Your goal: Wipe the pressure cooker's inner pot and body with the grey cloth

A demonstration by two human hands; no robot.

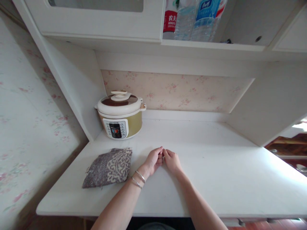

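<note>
My left hand (153,160) and my right hand (171,160) rest side by side on the white counter (216,172), fingertips touching each other. The fingers of both are curled in and pinched together; whether anything small is between them is hidden. Two thin bracelets sit on my left wrist. A folded grey patterned cloth (109,167) lies flat just to the left of my left hand, apart from it.
A white and gold electric pressure cooker (120,115) stands at the back left of the counter by the cabinet wall. Above, an open shelf holds several plastic water bottles (192,19). Wallpapered wall stands at left; wooden furniture shows at far right.
</note>
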